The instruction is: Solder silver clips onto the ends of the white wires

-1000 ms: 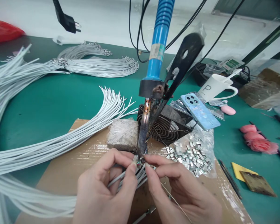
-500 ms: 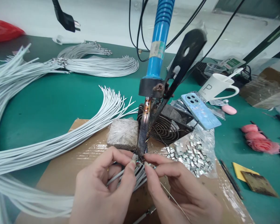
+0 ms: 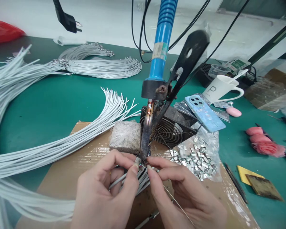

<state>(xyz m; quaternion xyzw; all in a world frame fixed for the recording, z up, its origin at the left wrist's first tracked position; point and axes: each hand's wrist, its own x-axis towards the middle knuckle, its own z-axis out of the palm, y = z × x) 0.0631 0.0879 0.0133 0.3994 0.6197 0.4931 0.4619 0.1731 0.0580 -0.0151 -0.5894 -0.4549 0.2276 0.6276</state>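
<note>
A soldering iron with a blue handle (image 3: 160, 57) is fixed in a black metal stand, its dark tip pointing down between my fingertips. My left hand (image 3: 112, 187) pinches the end of a white cable (image 3: 118, 181) just below the tip. Beside it, my right hand (image 3: 181, 187) is closed on a thin wire (image 3: 178, 205) that runs down toward the bottom edge. The fingertips of both hands nearly meet at the iron's tip, and the small part between them is too tiny to make out. More white cables lie under the hands on the brown cardboard (image 3: 69, 171).
Long white cable bundles (image 3: 50, 149) cover the left. Behind my hands are a wrapped block (image 3: 125, 136) and a black fan (image 3: 169, 128). Small metal connectors (image 3: 197, 160) lie on plastic at right, near a blue phone (image 3: 205, 114), a white mug (image 3: 220, 89) and a yellow sponge (image 3: 249, 175).
</note>
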